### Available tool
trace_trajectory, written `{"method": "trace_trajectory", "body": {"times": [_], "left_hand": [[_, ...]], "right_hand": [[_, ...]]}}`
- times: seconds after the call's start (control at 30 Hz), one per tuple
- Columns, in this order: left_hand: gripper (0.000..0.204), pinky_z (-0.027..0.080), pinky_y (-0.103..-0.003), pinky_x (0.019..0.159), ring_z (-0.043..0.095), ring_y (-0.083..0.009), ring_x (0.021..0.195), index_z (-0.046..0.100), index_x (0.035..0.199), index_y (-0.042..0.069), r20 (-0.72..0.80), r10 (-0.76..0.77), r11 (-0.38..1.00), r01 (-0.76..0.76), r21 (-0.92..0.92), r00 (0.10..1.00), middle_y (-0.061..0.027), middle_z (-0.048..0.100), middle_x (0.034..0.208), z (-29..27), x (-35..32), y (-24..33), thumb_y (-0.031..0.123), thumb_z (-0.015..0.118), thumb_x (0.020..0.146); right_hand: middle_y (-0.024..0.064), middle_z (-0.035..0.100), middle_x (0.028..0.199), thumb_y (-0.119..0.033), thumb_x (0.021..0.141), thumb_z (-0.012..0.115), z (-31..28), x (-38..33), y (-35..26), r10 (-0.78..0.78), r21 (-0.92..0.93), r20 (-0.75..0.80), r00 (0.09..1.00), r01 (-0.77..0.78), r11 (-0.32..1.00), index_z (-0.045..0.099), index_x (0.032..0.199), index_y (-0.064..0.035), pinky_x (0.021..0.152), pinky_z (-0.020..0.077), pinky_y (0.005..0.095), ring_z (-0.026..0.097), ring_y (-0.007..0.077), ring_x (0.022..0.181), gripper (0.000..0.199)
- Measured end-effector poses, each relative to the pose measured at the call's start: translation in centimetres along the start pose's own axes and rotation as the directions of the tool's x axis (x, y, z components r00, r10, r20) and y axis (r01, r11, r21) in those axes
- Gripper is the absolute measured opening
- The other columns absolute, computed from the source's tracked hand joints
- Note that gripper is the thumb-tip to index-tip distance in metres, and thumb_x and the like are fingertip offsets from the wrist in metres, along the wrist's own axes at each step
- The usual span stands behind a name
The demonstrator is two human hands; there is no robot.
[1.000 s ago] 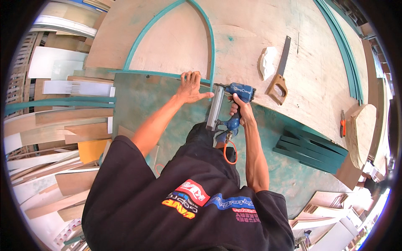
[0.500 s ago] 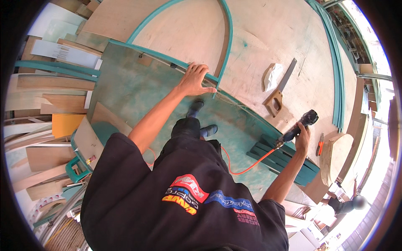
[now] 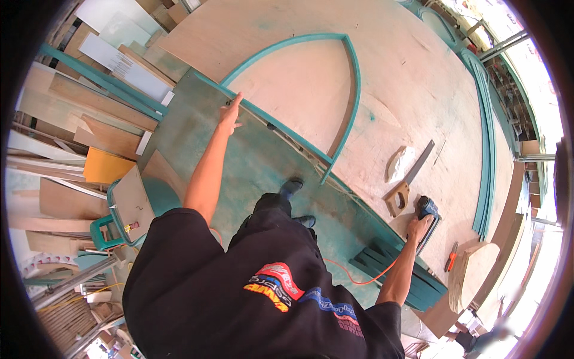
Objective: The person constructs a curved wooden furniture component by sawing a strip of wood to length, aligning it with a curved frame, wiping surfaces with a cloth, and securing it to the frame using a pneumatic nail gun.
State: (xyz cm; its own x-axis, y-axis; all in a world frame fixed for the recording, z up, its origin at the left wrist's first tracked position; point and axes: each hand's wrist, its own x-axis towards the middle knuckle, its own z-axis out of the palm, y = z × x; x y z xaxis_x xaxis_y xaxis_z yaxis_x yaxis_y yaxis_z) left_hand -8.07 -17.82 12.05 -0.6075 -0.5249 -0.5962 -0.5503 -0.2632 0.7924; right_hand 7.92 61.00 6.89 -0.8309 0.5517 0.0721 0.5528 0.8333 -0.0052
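Observation:
A pointed-arch frame of teal strips (image 3: 287,40) lies on a large plywood worktop (image 3: 412,102). Its straight base strip runs along the near edge and juts past both ends of the arch. At the left part of that strip is my left hand (image 3: 228,116), fingers stretched and apart, holding nothing; whether its fingertips touch the strip I cannot tell. My right hand (image 3: 418,227) grips a black air nailer (image 3: 427,207) over the worktop's right part. An orange air hose (image 3: 359,282) trails from beneath my right forearm.
Near the nailer lie a handsaw (image 3: 412,179), a crumpled white piece (image 3: 399,164) and an orange-handled tool (image 3: 451,257). Long teal strips (image 3: 483,149) line the right side. Stacked boards (image 3: 95,107) and a green stool (image 3: 104,232) stand left. Another person (image 3: 478,341) is at lower right.
My left hand has slid from the frame's right corner to the left end of its base strip. The nailer, still in my right hand, has turned. The whole view has shifted.

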Motion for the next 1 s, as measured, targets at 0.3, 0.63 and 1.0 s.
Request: {"method": "trace_trajectory", "body": {"times": [0.3, 0.63, 1.0], "left_hand": [[0.044, 0.058, -0.046, 0.077, 0.069, -0.0315, 0.102, 0.054, 0.120, -0.011, -0.144, 0.134, 0.975, -0.104, 0.197, 0.980, -0.0236, 0.066, 0.120, 2.5, 14.6, -6.6, 0.019, 0.065, 0.090], [0.042, 0.062, -0.038, 0.071, 0.070, -0.0251, 0.091, 0.059, 0.118, -0.009, -0.126, 0.213, 0.970, -0.225, -0.087, 0.969, -0.0172, 0.067, 0.111, 4.1, 2.4, -1.3, 0.017, 0.073, 0.089], [0.042, 0.056, -0.030, 0.071, 0.068, -0.0143, 0.080, 0.063, 0.113, -0.004, 0.380, 0.855, 0.455, -0.863, -0.219, 0.354, -0.0087, 0.073, 0.096, 7.1, -23.7, 13.9, 0.037, 0.064, 0.104]], "right_hand": [[0.0192, 0.075, 0.108, -0.037, 0.097, 0.073, -5.5, -10.4, -18.9, -0.393, 0.762, 0.347, 0.852, -0.011, 0.648, 0.053, 0.142, 0.0082, 0.081, 0.0562, 0.0378, 0.072, 0.0281, 0.094, 0.067], [0.0184, 0.075, 0.101, -0.026, 0.105, 0.058, -4.3, -17.2, -31.7, -0.434, 0.749, 0.501, 0.749, -0.124, 0.651, 0.059, 0.120, 0.0079, 0.069, 0.0587, 0.0409, 0.076, 0.0257, 0.078, 0.037], [0.0141, 0.073, 0.099, -0.025, 0.109, 0.054, -6.2, -13.2, -26.4, -0.524, 0.775, 0.630, 0.573, -0.509, 0.374, 0.056, 0.127, 0.0008, 0.062, 0.0609, 0.0311, 0.072, 0.0205, 0.071, 0.032]]}}
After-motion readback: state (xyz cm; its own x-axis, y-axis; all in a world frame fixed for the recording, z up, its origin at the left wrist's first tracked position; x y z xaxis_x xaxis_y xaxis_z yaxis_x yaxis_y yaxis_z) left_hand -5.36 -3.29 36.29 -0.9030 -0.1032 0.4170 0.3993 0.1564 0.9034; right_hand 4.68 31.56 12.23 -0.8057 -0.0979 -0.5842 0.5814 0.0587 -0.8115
